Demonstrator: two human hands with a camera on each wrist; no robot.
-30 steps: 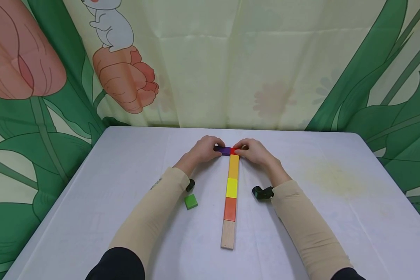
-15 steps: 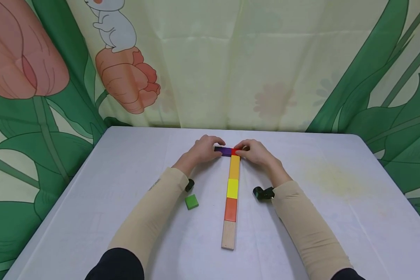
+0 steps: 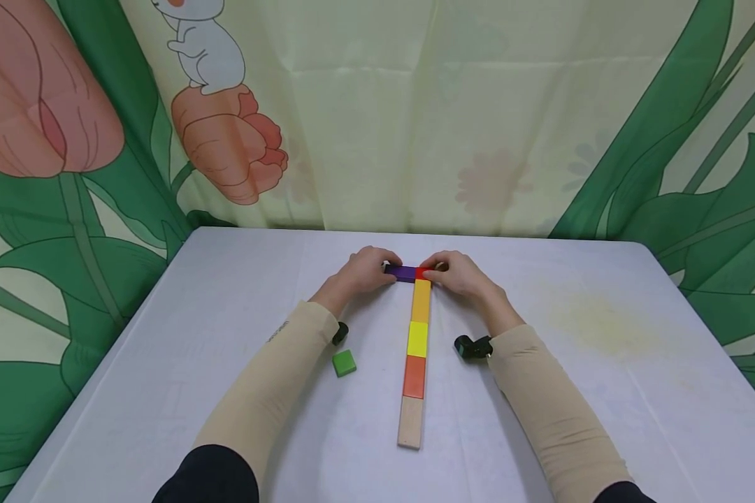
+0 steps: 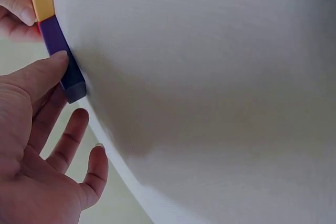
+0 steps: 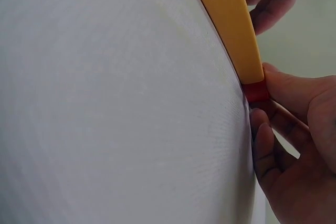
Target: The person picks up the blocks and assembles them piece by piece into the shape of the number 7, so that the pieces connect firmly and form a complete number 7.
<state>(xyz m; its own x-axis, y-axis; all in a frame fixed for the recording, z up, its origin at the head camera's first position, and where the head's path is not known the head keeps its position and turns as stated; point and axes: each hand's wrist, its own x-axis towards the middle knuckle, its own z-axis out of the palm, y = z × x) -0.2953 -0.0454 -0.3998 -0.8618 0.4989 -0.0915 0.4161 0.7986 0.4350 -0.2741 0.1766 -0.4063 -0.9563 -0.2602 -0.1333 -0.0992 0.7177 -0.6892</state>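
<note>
A row of flat wooden blocks runs up the table's middle in the head view: plain wood [image 3: 410, 423], orange-red [image 3: 414, 377], yellow [image 3: 417, 339] and amber [image 3: 421, 300]. At its far end sits a small red block [image 3: 423, 273], which my right hand [image 3: 462, 272] pinches between thumb and fingers. Leftward from it extends a purple block [image 3: 405, 273], its outer end dark blue. My left hand [image 3: 366, 270] pinches this outer end, thumb on the near side; in the left wrist view its other fingers [image 4: 95, 177] spread away.
A green square block [image 3: 344, 363] lies alone left of the row, close to the left forearm. White cloth covers the table [image 3: 541, 391], whose far edge is just beyond both hands. Behind hangs a printed curtain [image 3: 478, 140].
My left hand has come slightly nearer, its fingers lower against the purple block. My right hand stays on the red block, and the row keeps its arrangement. The view shifted slightly earlier.
</note>
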